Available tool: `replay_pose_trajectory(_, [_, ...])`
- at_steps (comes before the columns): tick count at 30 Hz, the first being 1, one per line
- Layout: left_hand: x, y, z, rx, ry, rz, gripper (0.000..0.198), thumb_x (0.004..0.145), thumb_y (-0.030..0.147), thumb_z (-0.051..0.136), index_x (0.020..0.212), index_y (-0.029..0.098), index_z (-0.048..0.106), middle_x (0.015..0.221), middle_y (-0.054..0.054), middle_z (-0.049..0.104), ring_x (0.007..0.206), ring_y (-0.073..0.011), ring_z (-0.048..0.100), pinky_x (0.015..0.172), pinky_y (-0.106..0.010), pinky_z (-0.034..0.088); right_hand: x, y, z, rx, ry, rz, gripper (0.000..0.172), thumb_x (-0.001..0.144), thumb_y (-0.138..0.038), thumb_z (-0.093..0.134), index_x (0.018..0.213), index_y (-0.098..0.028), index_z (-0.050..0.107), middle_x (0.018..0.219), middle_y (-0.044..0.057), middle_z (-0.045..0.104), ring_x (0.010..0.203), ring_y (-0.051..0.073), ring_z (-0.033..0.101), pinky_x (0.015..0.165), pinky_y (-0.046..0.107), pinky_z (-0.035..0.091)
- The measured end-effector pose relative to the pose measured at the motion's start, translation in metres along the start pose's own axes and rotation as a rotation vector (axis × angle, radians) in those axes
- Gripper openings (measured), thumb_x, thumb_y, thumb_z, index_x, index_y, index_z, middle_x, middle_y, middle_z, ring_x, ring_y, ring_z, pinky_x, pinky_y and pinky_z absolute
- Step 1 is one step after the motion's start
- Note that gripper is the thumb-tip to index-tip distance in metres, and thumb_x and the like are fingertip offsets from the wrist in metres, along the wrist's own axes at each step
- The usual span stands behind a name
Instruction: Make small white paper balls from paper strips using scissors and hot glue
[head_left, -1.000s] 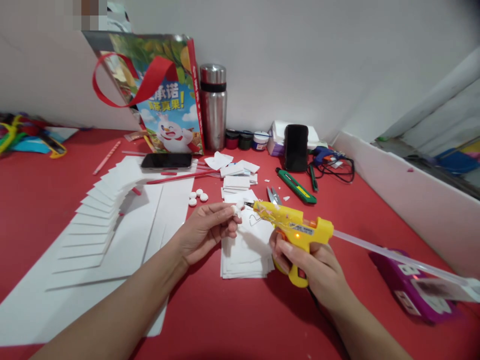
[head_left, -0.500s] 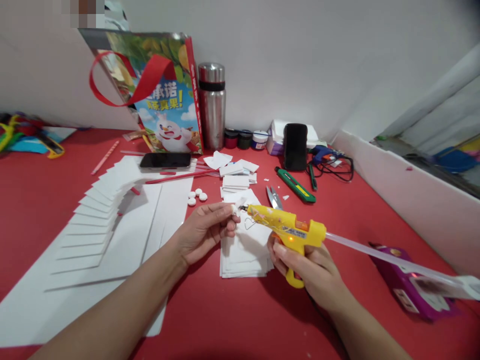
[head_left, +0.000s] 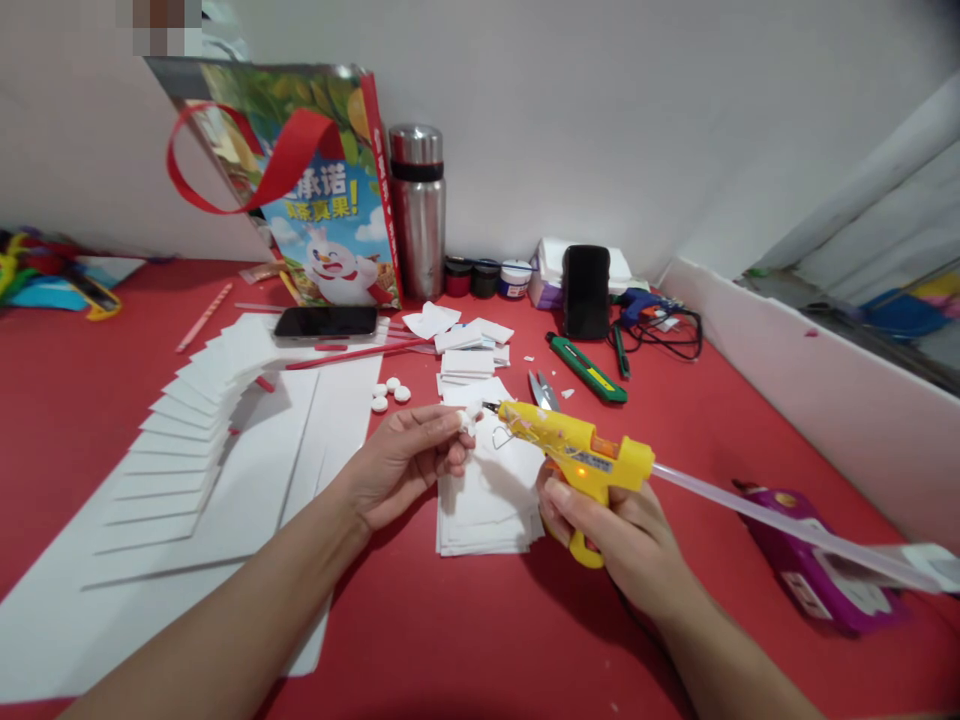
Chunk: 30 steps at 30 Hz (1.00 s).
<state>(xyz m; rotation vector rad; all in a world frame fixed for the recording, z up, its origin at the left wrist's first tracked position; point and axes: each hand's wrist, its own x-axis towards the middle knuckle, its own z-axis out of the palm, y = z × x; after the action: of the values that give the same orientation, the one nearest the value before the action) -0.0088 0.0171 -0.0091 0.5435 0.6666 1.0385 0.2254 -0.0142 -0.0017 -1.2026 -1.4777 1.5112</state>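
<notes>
My left hand (head_left: 409, 455) pinches a small white piece (head_left: 469, 417), perhaps paper, between thumb and fingers; its exact kind is hard to make out. A yellow glue gun (head_left: 574, 440) is gripped in my right hand (head_left: 619, 525), its metal nozzle pointing left, right beside the white piece. From the gun's back a long clear glue stick (head_left: 750, 508) sticks out, and an orange light glows on its side. Below both hands lies a stack of white paper pieces (head_left: 487, 515). Several small white round pieces (head_left: 402, 394) rest left of the stack.
A curved white stair model (head_left: 176, 430) stands on a white board at left. Behind are a phone (head_left: 326, 321), a picture bag (head_left: 330, 200), a steel flask (head_left: 418, 220) and paint jars (head_left: 514, 280). Scissors (head_left: 544, 392), a green cutter (head_left: 589, 368) and a purple box (head_left: 810, 560) lie rightward.
The glue gun's nozzle has shifted slightly away from the white piece in my left hand. The whole view has slid a little to the left.
</notes>
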Motion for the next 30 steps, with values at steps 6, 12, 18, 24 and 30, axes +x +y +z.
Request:
replay_pose_trajectory(6, [0.0, -0.001, -0.002, -0.023, 0.008, 0.008, 0.014, 0.082, 0.019, 0.076, 0.077, 0.007, 0.072, 0.069, -0.004, 0.067, 0.057, -0.0057, 0.059, 0.057, -0.015, 0.054, 0.002, -0.001, 0.0, 0.052, 0.056, -0.05, 0.033, 0.091, -0.042, 0.063, 0.07, -0.018, 0.057, 0.061, -0.001, 0.049, 0.056, 0.011, 0.043, 0.052, 0.026, 0.033])
replay_pose_trajectory(12, [0.0, 0.0, -0.003, 0.001, 0.012, 0.007, 0.012, 0.081, 0.019, 0.077, 0.079, 0.007, 0.073, 0.073, -0.005, 0.069, 0.057, -0.006, 0.06, 0.055, -0.015, 0.053, 0.001, -0.009, -0.002, 0.119, 0.175, -0.112, 0.025, 0.09, -0.041, 0.065, 0.093, -0.017, 0.067, 0.061, -0.001, 0.054, 0.054, 0.012, 0.046, 0.051, 0.025, 0.037])
replay_pose_trajectory(18, [0.0, 0.0, -0.001, 0.078, 0.024, 0.027, 0.014, 0.077, 0.02, 0.08, 0.086, 0.01, 0.076, 0.074, -0.006, 0.073, 0.055, -0.0074, 0.062, 0.056, -0.018, 0.055, -0.008, -0.009, -0.038, -0.288, 0.605, -0.071, 0.035, 0.087, -0.048, 0.064, 0.072, -0.017, 0.068, 0.065, 0.002, 0.064, 0.065, 0.017, 0.059, 0.063, 0.027, 0.045])
replay_pose_trajectory(24, [-0.004, -0.002, 0.003, 0.214, 0.01, 0.062, 0.017, 0.077, 0.024, 0.08, 0.089, 0.013, 0.077, 0.074, -0.005, 0.074, 0.056, -0.0102, 0.065, 0.058, -0.022, 0.055, -0.006, 0.007, -0.089, -0.807, 0.728, 0.185, 0.053, 0.085, -0.064, 0.051, 0.058, -0.02, 0.059, 0.063, 0.009, 0.066, 0.063, 0.024, 0.061, 0.06, 0.033, 0.042])
replay_pose_trajectory(30, [-0.006, -0.005, 0.004, 0.387, 0.008, 0.133, 0.021, 0.078, 0.028, 0.079, 0.093, 0.014, 0.076, 0.077, -0.004, 0.074, 0.058, -0.0117, 0.067, 0.063, -0.025, 0.054, 0.0, 0.002, -0.096, -1.122, 0.7, 0.246, 0.051, 0.084, -0.063, 0.05, 0.049, -0.026, 0.043, 0.047, 0.007, 0.051, 0.05, 0.023, 0.052, 0.053, 0.035, 0.036])
